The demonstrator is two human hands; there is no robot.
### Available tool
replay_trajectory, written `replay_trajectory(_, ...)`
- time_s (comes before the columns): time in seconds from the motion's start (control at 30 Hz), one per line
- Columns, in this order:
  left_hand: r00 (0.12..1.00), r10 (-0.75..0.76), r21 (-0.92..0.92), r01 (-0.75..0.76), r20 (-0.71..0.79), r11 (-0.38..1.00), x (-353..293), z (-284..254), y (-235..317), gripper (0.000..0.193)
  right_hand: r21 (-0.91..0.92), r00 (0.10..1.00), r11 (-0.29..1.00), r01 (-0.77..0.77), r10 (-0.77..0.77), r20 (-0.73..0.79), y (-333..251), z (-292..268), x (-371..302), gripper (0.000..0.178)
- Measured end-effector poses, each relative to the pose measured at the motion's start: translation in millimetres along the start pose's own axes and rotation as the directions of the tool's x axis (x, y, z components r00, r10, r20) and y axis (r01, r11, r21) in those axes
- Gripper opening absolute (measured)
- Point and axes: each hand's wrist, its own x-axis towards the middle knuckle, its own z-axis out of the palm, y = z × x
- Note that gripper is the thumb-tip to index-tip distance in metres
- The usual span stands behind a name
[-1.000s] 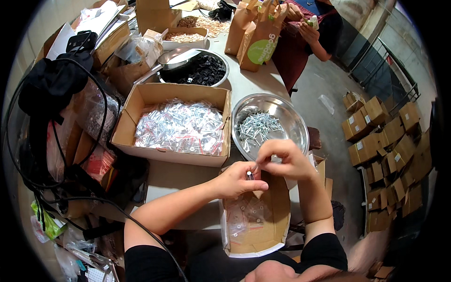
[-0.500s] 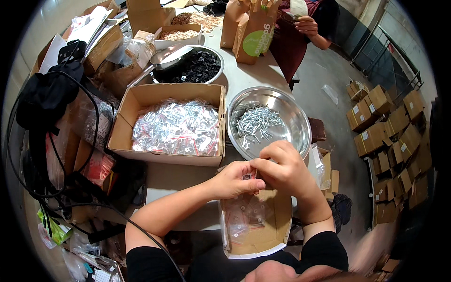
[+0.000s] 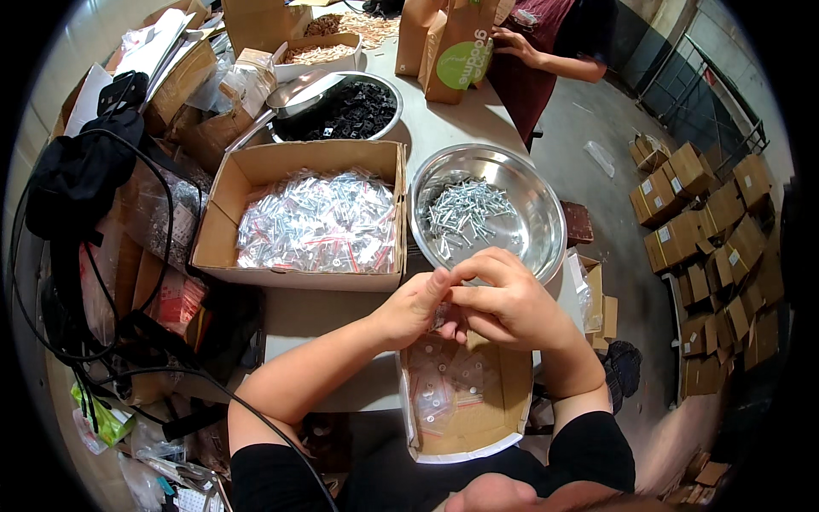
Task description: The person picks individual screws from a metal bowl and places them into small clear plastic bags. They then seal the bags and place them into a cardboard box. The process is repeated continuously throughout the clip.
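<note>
My left hand [image 3: 411,312] and my right hand [image 3: 505,300] meet above the near edge of the table. Between them is a small clear plastic bag [image 3: 441,316], mostly hidden by the fingers. My left hand is closed on it with the thumb raised; the right fingers are pinched at its edge. Right below, a shallow cardboard tray [image 3: 503,418] holds several flat clear bags [image 3: 433,397] with red strips and small whitish round pieces inside. Just beyond my right hand, a steel bowl [image 3: 537,200] holds loose silver screws [image 3: 471,209].
Left of the bowl, a cardboard box [image 3: 294,277] is heaped with filled clear bags [image 3: 320,222]. Behind it stands a bowl of black parts [image 3: 358,111] with a metal scoop [image 3: 299,94]. Paper bags [image 3: 452,60] stand before another person [image 3: 546,55]. A black cable [image 3: 230,397] crosses my left arm.
My left thumb has lifted from lying flat to pointing up, and the small bag is now more hidden between my hands. The other person's hand has lowered to beside the paper bags.
</note>
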Motion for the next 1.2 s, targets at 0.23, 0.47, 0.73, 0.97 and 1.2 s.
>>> replay_trajectory(0.23,0.999,-0.045,-0.042,0.045,0.018,0.998,2,-10,-14,0.085,0.168,0.998,0.984,-0.060,0.057,0.023,5,4,3,0.017)
replay_trajectory(0.47,0.866,0.477,0.424,-0.380,-0.150,0.822,1,10,-12,0.067,0.429,0.980,0.894,-0.133,0.183,-0.076,14,-2,-3,0.013)
replay_trajectory(0.73,0.799,0.596,0.820,-0.290,-0.076,0.493,-12,19,32,0.010,0.390,0.948,0.879,-0.273,0.315,-0.048,14,-11,-7,0.013)
replay_trajectory(0.97,0.770,0.638,0.909,-0.257,-0.012,0.327,-9,25,30,0.006,0.333,0.981,0.923,-0.192,0.195,0.023,16,-6,-3,0.012)
replay_trajectory(1.2,0.774,0.633,0.923,-0.229,-0.019,0.308,-14,27,42,0.005,0.449,0.979,0.872,-0.193,0.202,0.029,12,-5,-1,0.010)
